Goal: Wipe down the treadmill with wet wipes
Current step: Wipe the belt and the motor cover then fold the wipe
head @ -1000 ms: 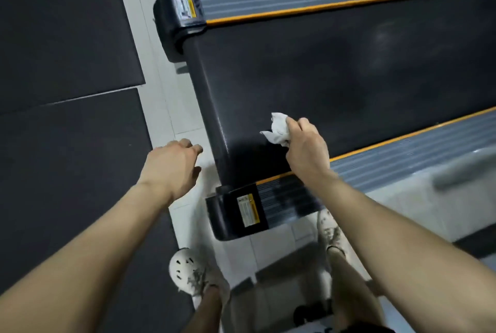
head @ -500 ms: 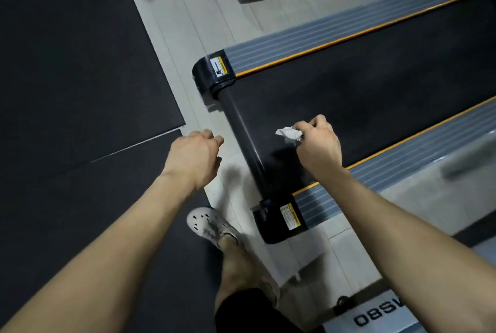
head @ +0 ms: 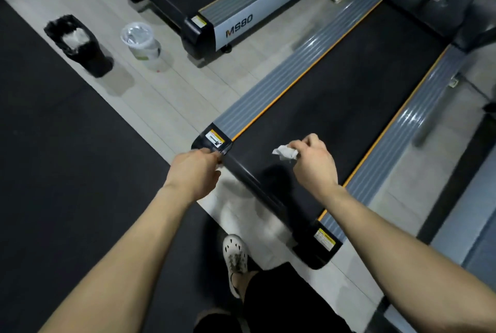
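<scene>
The treadmill (head: pixel 338 91) runs from the lower middle to the upper right, with a black belt, grey side rails and orange edging. My right hand (head: pixel 314 163) pinches a crumpled white wet wipe (head: pixel 285 153) and holds it above the belt's rear end. My left hand (head: pixel 194 171) hangs over the floor beside the treadmill's rear left corner cap (head: pixel 212 140), fingers loosely curled, holding nothing.
A black bin (head: pixel 80 46) with white waste and a white tub of wipes (head: pixel 142 44) stand on the pale floor at the upper left. A second treadmill marked MS80 (head: pixel 214 2) lies behind. Dark floor mat (head: pixel 67 171) covers the left. My white shoe (head: pixel 236 257) is below.
The view has risen and pulled back, bringing the bin, tub and second treadmill into sight. My right hand has lifted the wipe off the belt. My left hand moved toward the rear corner.
</scene>
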Demonstrator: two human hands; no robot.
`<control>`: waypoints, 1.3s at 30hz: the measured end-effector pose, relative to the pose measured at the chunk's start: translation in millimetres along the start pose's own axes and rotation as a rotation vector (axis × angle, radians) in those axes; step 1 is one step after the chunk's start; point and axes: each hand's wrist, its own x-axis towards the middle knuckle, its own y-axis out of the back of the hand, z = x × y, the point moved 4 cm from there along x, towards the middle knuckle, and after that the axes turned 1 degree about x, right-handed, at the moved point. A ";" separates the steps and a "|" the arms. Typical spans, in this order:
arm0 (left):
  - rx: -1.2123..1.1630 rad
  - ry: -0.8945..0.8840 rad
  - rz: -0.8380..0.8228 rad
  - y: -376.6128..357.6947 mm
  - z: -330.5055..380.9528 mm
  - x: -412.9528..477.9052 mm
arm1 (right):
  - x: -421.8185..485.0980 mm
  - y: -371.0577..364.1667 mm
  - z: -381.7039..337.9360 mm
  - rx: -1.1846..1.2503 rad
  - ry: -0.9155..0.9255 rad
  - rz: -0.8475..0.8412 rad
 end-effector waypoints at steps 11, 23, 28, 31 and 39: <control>0.158 -0.176 -0.095 104.3 -169.4 4.1 | 28.6 77.3 -140.0 0.096 -0.270 0.041; 0.358 -0.581 0.013 230.2 -206.2 104.3 | 29.4 113.5 -237.4 0.173 -0.603 0.263; 0.407 -0.746 -0.008 256.3 -179.9 173.4 | 65.6 100.5 -229.3 0.186 -0.755 0.310; 0.436 -0.817 0.045 287.1 -171.5 242.6 | 125.9 94.8 -214.0 0.202 -0.805 0.348; 0.539 -0.856 0.026 368.9 -146.2 420.5 | 276.8 123.0 -185.9 0.251 -0.897 0.359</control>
